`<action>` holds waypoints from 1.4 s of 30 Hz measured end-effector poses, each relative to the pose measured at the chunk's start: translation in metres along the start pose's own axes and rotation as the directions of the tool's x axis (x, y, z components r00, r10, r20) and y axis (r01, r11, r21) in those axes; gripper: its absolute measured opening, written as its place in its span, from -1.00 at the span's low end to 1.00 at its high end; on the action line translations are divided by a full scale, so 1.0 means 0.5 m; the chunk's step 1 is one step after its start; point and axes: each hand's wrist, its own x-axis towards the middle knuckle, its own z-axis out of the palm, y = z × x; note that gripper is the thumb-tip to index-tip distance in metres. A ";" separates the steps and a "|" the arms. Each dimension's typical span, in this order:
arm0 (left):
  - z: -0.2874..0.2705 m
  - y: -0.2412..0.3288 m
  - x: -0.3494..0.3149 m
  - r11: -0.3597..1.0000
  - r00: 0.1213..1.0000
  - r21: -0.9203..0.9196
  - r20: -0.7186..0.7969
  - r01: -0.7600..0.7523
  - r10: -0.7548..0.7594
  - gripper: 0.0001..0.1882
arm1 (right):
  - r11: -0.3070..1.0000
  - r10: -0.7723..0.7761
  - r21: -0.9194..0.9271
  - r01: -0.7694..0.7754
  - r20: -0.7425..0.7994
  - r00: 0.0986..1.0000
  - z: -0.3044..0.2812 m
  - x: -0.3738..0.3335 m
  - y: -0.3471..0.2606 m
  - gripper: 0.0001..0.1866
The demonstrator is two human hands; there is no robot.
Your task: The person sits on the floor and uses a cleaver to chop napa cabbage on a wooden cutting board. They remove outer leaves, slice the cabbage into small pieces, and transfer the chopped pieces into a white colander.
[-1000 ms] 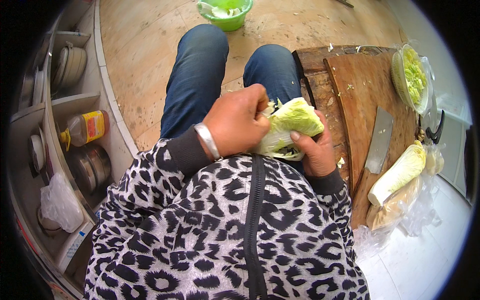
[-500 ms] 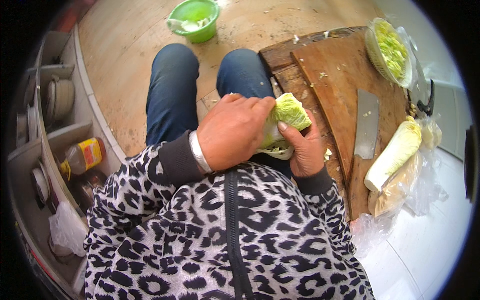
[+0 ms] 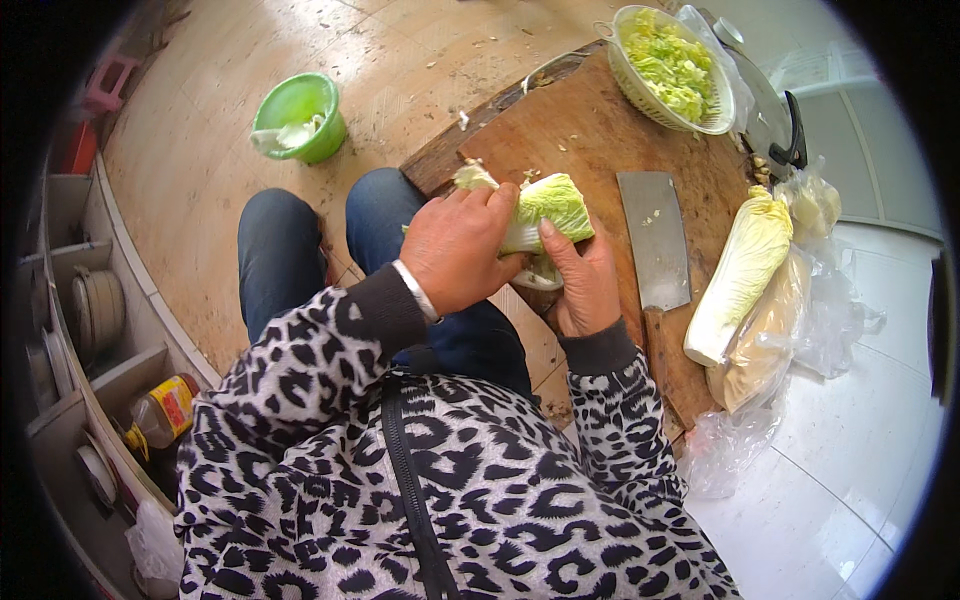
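Note:
A pale green napa cabbage [image 3: 556, 207] is held in front of me, above the near left edge of the wooden cutting board [image 3: 545, 125]. My right hand [image 3: 588, 285] grips its right end, thumb pressed on the leaves. From the left, my left hand [image 3: 457, 243] is closed over its other end, fingers curled and partly hidden. A pale leaf piece [image 3: 474, 177] shows just beyond the left knuckles. White leaf edges hang under the cabbage between the hands. To the right of my right hand, a cleaver [image 3: 657, 235] lies flat on the board with scraps on its blade.
Right of the cleaver lies another napa cabbage [image 3: 742, 270] beside plastic bags [image 3: 835, 315]. A white colander [image 3: 622, 70] of cut cabbage stands at the far right. On the floor at left is a green bucket [image 3: 327, 140] with pale scraps. Shelves [image 3: 150, 265] line the left side.
The whole view has shifted, bringing more of the board and colander in. Both hands still hold the cabbage, and a pale leaf piece now shows past my left fingers.

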 end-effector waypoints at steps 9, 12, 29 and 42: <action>0.057 0.020 0.064 0.972 0.996 0.228 -0.049 -0.058 0.071 -0.25 | -0.195 -0.389 -0.980 0.027 0.103 0.915 -0.230 -0.127 -0.071 -0.35; 0.076 0.022 0.078 0.979 0.969 0.124 -0.169 -0.163 0.182 -0.28 | -0.186 -0.310 -0.974 -0.130 -0.067 0.948 -0.262 -0.161 -0.067 -0.35; 0.094 0.029 0.102 0.846 0.901 0.395 -0.093 -0.357 0.424 -0.56 | 0.103 -0.329 -0.980 0.170 0.128 0.936 -0.175 -0.189 -0.164 -0.58; 0.090 0.024 0.102 0.910 0.924 0.218 -0.074 -0.352 0.375 -0.57 | 0.001 -0.073 -0.946 0.325 0.324 0.943 -0.130 -0.108 -0.224 -0.57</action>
